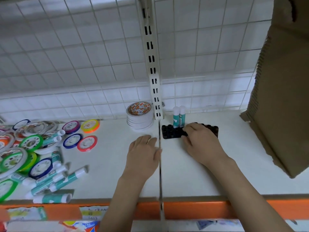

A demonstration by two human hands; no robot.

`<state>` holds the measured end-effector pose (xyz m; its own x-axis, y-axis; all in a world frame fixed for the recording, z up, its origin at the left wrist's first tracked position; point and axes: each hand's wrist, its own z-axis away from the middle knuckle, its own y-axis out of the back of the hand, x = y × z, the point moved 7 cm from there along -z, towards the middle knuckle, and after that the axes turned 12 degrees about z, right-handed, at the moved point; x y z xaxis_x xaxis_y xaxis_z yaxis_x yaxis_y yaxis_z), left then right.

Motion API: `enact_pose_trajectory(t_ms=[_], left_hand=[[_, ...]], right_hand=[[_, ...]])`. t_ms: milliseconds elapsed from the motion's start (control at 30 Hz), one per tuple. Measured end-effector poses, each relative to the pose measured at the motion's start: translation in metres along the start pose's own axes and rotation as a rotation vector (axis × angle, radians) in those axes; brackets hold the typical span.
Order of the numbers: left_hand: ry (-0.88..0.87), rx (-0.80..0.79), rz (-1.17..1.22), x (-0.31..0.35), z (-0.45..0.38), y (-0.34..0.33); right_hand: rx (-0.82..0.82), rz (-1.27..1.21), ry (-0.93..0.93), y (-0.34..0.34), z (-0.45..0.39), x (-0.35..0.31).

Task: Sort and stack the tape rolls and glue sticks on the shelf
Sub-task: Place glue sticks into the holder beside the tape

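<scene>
Glue sticks, two upright, stand at centre frame behind a black tray that the right hand grips with curled fingers; the left hand rests flat, fingers straight, on the shelf; stacked tape rolls sit just left; loose rolls crowd the lower left.

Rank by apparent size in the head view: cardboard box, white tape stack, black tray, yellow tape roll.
1. cardboard box, though nearest the camera
2. black tray, partly covered by the right hand
3. white tape stack
4. yellow tape roll

Both forearms are bare to the frame's edge, no sleeves showing. Left hand and right hand wear no gloves, rings or watch.
</scene>
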<state>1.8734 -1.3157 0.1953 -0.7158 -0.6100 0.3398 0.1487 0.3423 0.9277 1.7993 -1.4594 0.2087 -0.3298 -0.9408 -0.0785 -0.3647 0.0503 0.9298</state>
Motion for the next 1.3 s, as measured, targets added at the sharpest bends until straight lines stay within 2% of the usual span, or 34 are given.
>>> enact_pose_trajectory(t_ms=[100,267,467,633,767,967,1300], left_hand=[[0.018,0.018,-0.017,-0.024,0.017,0.017],[0.043,0.018,-0.004,-0.080,0.047,0.049],[0.056,0.055,0.047,-0.159,0.089,0.096],[0.083,0.096,0.122,-0.217,0.112,0.129],[0.093,0.126,0.136,-0.244,0.118,0.147],[0.052,0.079,0.156,-0.251,0.125,0.146],[0.041,0.059,0.169,-0.263,0.124,0.137]], right_hand=[[0.042,-0.018,0.006,-0.004,0.004,-0.030],[0.015,-0.022,0.019,-0.007,0.006,-0.105],[-0.018,-0.116,0.122,-0.020,0.012,-0.209],[-0.043,-0.123,0.133,-0.032,0.014,-0.265],[-0.075,-0.102,0.139,-0.035,0.012,-0.284],[-0.240,-0.101,0.194,-0.045,0.013,-0.305],[-0.223,-0.082,0.018,-0.034,0.014,-0.282]])
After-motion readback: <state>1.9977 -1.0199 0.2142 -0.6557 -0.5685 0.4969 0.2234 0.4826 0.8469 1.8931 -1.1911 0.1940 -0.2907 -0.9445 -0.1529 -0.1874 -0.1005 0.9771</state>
